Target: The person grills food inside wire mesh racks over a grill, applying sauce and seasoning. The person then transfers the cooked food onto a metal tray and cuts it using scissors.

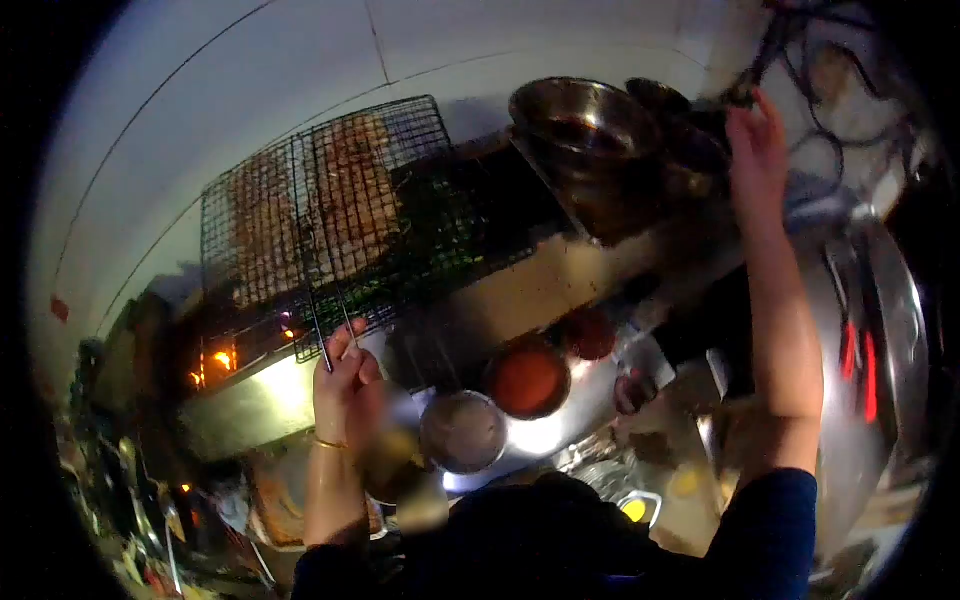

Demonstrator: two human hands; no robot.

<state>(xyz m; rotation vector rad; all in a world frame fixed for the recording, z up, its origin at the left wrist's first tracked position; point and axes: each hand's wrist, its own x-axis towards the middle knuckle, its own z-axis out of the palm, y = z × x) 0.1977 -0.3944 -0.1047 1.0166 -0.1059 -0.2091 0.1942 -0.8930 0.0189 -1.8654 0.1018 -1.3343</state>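
Observation:
My left hand [348,375] is closed around the long metal handle of a wire grill basket [420,110]. Browned flat food [350,200], perhaps fish or meat, lies inside the mesh, and dark green leafy food [440,225] shows at its right part. The basket is tilted above a charcoal grill [240,400] with small flames at its left end. My right hand [757,145] reaches far out beside the dark pans, its fingers curled around something small and dark that I cannot make out.
A steel pot [585,85] stands at the back right. Nearer me are a bowl of red powder [528,380], a smaller dark red bowl [588,335] and a bowl of pale seasoning [464,432]. Red-handled tongs [868,375] lie at the right; hoses [830,150] hang behind.

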